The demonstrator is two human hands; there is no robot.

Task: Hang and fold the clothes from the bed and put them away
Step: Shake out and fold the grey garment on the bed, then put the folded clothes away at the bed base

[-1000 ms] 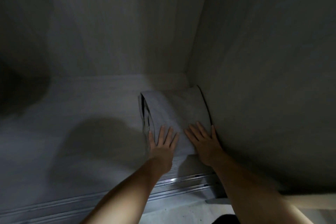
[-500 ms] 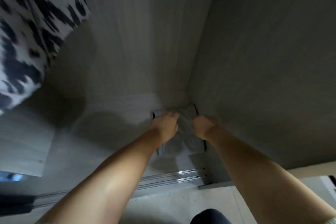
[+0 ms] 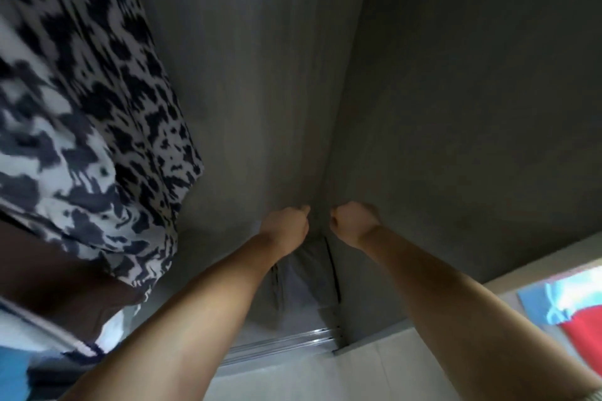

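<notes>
Both forearms cover the far end of the folded grey garment [image 3: 304,283], curled fingers of left hand [image 3: 286,225] and right hand [image 3: 353,221] face away so grip unclear; black-and-white patterned hanging garment [image 3: 81,114] blurred, cropped left.

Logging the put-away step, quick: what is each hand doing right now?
Left hand: fingers curled, on the folded grey garment; actual grip cannot be told.
Right hand: fingers curled at the garment's far edge; grip cannot be told.
</notes>
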